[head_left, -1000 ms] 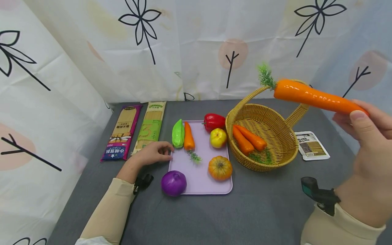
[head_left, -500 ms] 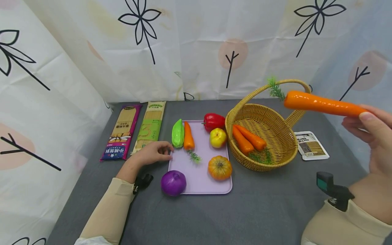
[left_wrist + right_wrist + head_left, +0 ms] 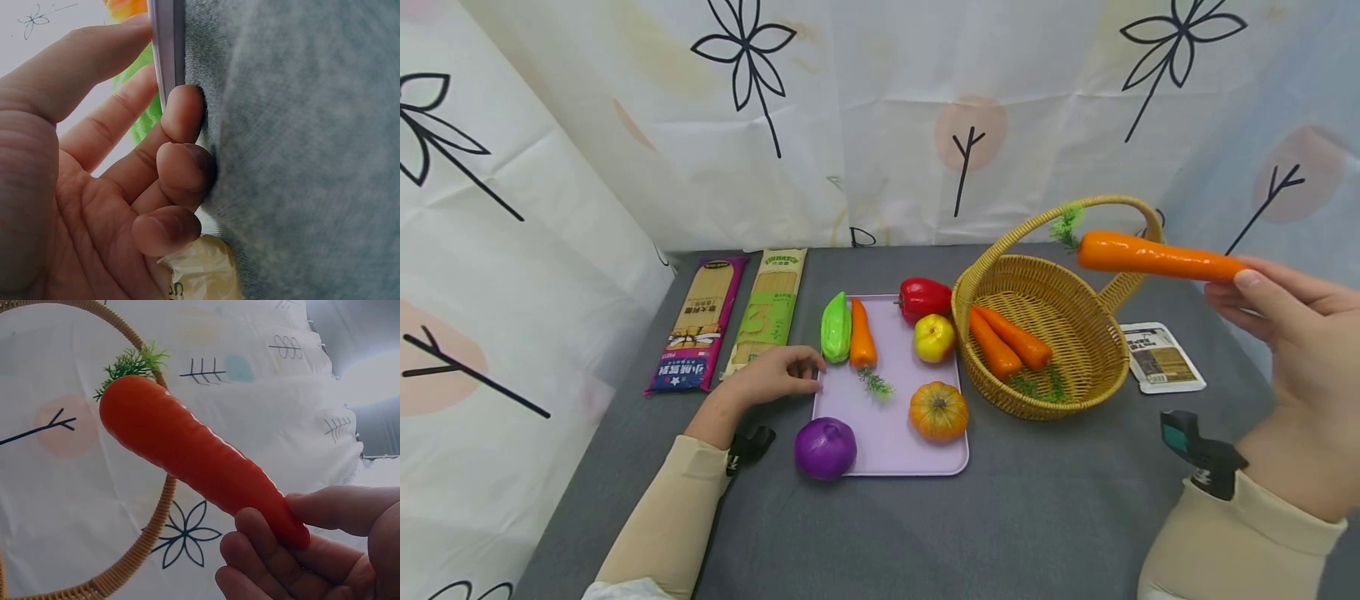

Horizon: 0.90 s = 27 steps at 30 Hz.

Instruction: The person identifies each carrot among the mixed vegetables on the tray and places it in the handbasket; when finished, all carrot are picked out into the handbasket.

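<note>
My right hand [image 3: 1300,333] pinches a shiny orange carrot [image 3: 1157,256] by its thin end, between thumb and fingers. The carrot is held in the air, nearly level, its green leafy top toward the handle of the wicker basket [image 3: 1112,367]. Two more carrots [image 3: 1015,337] lie inside that basket. My left hand [image 3: 778,372] rests at the left edge of the lilac tray [image 3: 887,454]; its fingers are loosely bent, and in the left wrist view the thumb tip and a finger touch the tray rim [image 3: 167,50]. On the tray are a green vegetable [image 3: 836,327] and another carrot [image 3: 862,333].
A red pepper [image 3: 923,300], yellow fruit [image 3: 935,338], small pumpkin [image 3: 939,412] and purple onion-like vegetable [image 3: 825,448] sit on or at the tray's edges. Two noodle packs [image 3: 700,325] lie left. A white flat pack [image 3: 1163,357] lies right of the basket. Patterned curtains [image 3: 887,125] stand behind.
The right hand with its carrot has dropped lower, swung out to the right, then come back a little left. The left hand and the things on the table have stayed put.
</note>
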Tool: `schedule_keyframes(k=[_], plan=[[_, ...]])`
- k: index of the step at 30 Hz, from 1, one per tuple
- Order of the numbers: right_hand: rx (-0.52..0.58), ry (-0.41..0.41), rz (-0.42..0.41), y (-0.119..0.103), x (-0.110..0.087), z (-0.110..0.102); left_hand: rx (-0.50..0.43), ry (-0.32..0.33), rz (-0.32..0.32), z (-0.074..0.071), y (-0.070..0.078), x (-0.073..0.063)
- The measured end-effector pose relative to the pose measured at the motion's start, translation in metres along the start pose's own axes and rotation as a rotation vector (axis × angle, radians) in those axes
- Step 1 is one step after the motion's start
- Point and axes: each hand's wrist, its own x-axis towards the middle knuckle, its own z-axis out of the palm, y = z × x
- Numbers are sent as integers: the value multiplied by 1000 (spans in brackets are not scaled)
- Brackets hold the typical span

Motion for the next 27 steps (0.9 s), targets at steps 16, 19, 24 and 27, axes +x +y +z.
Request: schedule_keyframes(k=[16,19,24,27], plan=[[-90,-223,137,18,9,18,-9,-1,-2,-1,3,-1],[-131,-250,168,22,10,23,-10,0,-1,-1,4,-1],[-292,-274,169,35,13,29,-11,-2,0,-1,4,-1],[-461,-308,169,42,15,33,-8,-4,-4,-1,3,-1]])
